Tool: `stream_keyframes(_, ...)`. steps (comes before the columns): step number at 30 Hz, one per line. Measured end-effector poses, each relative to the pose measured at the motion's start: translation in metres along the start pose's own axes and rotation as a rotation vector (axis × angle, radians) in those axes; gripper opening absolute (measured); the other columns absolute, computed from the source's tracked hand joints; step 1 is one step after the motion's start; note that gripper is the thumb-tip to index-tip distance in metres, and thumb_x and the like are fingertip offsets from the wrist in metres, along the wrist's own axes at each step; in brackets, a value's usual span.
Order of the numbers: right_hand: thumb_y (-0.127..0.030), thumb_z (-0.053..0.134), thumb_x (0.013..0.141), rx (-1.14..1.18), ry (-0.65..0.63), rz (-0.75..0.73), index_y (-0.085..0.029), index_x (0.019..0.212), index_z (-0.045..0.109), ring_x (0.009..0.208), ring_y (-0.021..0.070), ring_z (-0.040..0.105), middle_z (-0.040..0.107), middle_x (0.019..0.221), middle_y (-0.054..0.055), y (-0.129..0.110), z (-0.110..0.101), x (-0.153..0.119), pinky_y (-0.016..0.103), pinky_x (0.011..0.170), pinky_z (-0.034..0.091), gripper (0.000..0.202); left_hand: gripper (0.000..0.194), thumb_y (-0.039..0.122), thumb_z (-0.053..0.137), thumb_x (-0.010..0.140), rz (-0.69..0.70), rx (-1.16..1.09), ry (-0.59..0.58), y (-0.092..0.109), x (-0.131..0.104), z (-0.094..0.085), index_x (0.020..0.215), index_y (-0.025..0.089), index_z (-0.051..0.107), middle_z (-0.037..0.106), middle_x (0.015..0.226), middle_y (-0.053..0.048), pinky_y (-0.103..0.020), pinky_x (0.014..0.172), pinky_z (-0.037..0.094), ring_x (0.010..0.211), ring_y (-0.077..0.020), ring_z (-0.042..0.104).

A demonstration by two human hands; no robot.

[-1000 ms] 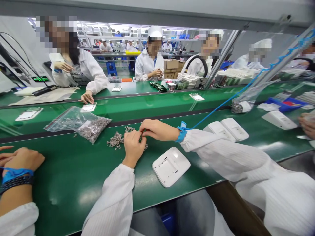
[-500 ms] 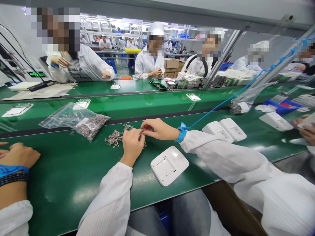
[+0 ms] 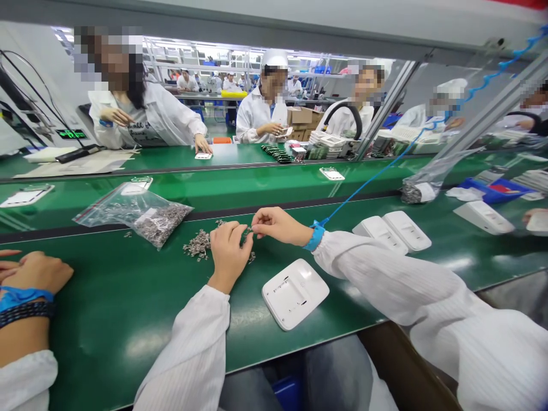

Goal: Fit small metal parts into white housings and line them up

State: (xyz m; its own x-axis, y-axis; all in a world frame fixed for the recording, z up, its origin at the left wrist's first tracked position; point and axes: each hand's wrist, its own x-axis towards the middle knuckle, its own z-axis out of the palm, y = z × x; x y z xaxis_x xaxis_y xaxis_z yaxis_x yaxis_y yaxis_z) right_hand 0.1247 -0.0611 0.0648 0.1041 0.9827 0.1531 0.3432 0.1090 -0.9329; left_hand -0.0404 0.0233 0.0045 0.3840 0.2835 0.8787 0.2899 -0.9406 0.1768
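Note:
My left hand (image 3: 231, 251) is curled over the right side of a pile of small metal parts (image 3: 197, 244), thumb and fingers drawn together. Close beside it, my right hand (image 3: 280, 225) pinches at my left fingertips; a blue strap (image 3: 315, 236) circles its wrist. Whatever lies between the fingertips is too small to make out. A white plastic housing (image 3: 295, 294) with a rectangular recess lies on the green table (image 3: 171, 297), nearer to me than both hands. Behind the pile rests a clear bag (image 3: 160, 221) of similar metal parts.
Several white housings (image 3: 406, 230) stand at the right, with another bag of parts (image 3: 413, 193) behind. A neighbour's hand (image 3: 38, 273) rests at the left edge. Flat white parts (image 3: 331, 173) lie on the green strip beyond. A blue cord (image 3: 368, 185) runs up from my right wrist.
My right hand has shifted slightly right, its fingertips drawing a little away from my left hand. Across the line, a person's hand has reached down to a white part.

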Motion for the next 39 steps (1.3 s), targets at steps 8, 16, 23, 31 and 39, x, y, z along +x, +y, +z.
stream_keyframes(8,-0.027,0.06,0.088,-0.292,-0.111,-0.189,-0.017,0.091,0.059,0.068,0.0122,0.058,0.062,0.076,0.0,-0.007,-0.005,-0.004,0.025,0.064,0.046,0.01,0.016,0.029,0.055,0.098,-0.05,-0.156,-0.189,-0.002,-0.001,0.0,0.103,0.02,0.068,0.071,0.105,-0.006,-0.036,0.085,0.039,0.1,-0.018,0.063)
stream_keyframes(16,-0.042,0.066,0.089,-0.032,-0.184,-0.091,-0.017,0.097,0.06,0.071,0.0138,0.061,0.064,0.079,0.002,-0.003,-0.009,-0.004,0.027,0.067,0.05,0.028,0.015,0.033,0.06,0.094,-0.228,-0.479,-0.15,0.002,-0.001,0.002,0.09,0.02,0.067,0.071,0.095,-0.005,-0.037,0.085,0.047,0.091,-0.0171,0.064)
stream_keyframes(23,-0.055,0.071,0.085,0.121,-0.19,0.013,-0.017,0.095,0.06,0.073,0.0151,0.062,0.064,0.081,0.004,0.003,-0.009,-0.009,0.029,0.068,0.05,0.041,0.014,0.032,0.062,0.093,-0.299,-0.652,-0.149,0.009,0.0,-0.001,0.086,0.02,0.064,0.068,0.088,-0.005,-0.034,0.08,0.048,0.082,-0.0153,0.061)
stream_keyframes(31,-0.039,0.055,0.097,-0.479,-0.084,-0.296,-0.018,0.1,0.068,0.078,0.0176,0.062,0.07,0.092,0.007,-0.001,-0.007,-0.01,0.031,0.072,0.047,0.024,0.011,0.025,0.059,0.089,-0.403,-0.659,-0.212,0.007,0.002,-0.002,0.081,0.017,0.059,0.059,0.078,-0.001,-0.027,0.07,0.041,0.072,-0.0111,0.053)
stream_keyframes(39,-0.031,0.06,0.091,-0.499,-0.145,-0.171,-0.016,0.093,0.065,0.067,0.0139,0.061,0.069,0.077,0.003,-0.012,-0.01,-0.006,0.024,0.062,0.043,0.016,0.003,0.018,0.056,0.085,-0.421,-0.646,-0.305,0.004,0.0,0.006,0.082,0.017,0.057,0.056,0.078,0.001,-0.024,0.069,0.04,0.071,-0.0097,0.051)
